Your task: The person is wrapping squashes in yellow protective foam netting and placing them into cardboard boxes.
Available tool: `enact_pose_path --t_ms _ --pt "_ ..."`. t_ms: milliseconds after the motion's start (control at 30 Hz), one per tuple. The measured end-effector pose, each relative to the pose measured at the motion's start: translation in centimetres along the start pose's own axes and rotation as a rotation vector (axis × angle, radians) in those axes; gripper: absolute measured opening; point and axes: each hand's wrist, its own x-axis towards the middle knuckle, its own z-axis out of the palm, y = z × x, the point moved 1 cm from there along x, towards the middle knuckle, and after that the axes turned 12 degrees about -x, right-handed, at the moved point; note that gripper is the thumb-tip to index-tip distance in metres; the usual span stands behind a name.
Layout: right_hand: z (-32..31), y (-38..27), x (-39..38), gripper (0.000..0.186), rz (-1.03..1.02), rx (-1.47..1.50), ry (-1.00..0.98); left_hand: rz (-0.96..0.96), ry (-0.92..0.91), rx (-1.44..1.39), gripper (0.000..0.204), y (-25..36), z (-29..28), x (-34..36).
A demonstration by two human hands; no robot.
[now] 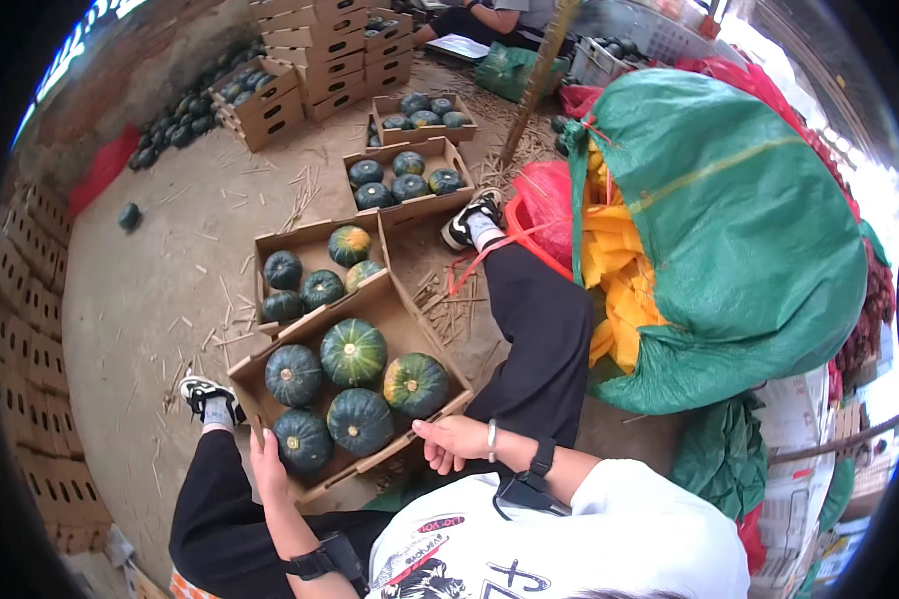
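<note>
A cardboard box [440, 369] in front of me holds several round squashes [353, 351], mostly dark green, one mottled orange. It tilts over my legs. My left hand [270, 464] grips its near left side, fingers partly hidden. My right hand [448, 439] is at the near right edge, thumb by the rim, fingers loosely curled and apart below it, outside the box. Just beyond, a second box [268, 250] of squashes touches this one, and two smaller-looking boxes [420, 205] of squashes lie farther back.
Stacked cartons stand at left [40, 359] and back [330, 60]. A squash pile [175, 130] lies by the wall. At right are a green sack [729, 250] with yellow material and a red basin [529, 240]. A pole [534, 80] rises before another seated person [479, 20]. Straw litters the floor.
</note>
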Motion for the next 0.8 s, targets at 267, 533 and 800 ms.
enact_pose_path --t_ms 267,533,800 --pt "-17.7 -3.0 -9.7 0.017 -0.436 -0.103 1.046 -0.153 0.129 -0.275 0.043 0.0 -0.3 0.8" --pt "-39.0 11.5 -7.0 0.051 0.467 -1.233 1.4 0.164 0.113 0.221 0.045 0.9 -0.7 -0.2" --pt "-36.4 8.9 -9.8 0.044 0.443 -1.521 1.485 0.308 0.216 0.453 0.043 6.8 3.9 -2.6"
